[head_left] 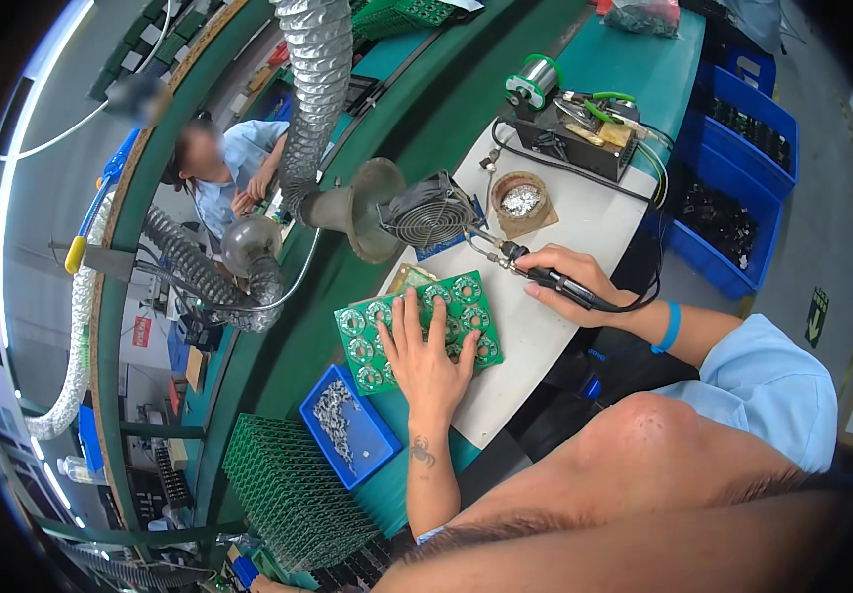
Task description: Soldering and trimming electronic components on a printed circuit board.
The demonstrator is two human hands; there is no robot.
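Note:
A green circuit board panel [359, 338] with rows of round units lies tilted on the white work sheet. Flat across its middle rests my left hand [428, 361], fingers spread, hiding part of the rows. My right hand [580, 285] is wrapped round the black handle of a soldering iron [512, 251], to the right of the panel. A metal wire-feed tube and a cable run along the iron. Its front end is close to a small black fan [431, 222], beyond the panel; I cannot make out the tip clearly.
A round brown pot [520, 203] of silvery bits, a black tool box [570, 148] and a solder wire spool [533, 81] stand beyond. An extraction funnel [375, 210] hangs behind. Left are a blue tray [387, 450] and stacked green boards [288, 484]; right, blue bins [718, 259]. A co-worker [234, 163] sits opposite.

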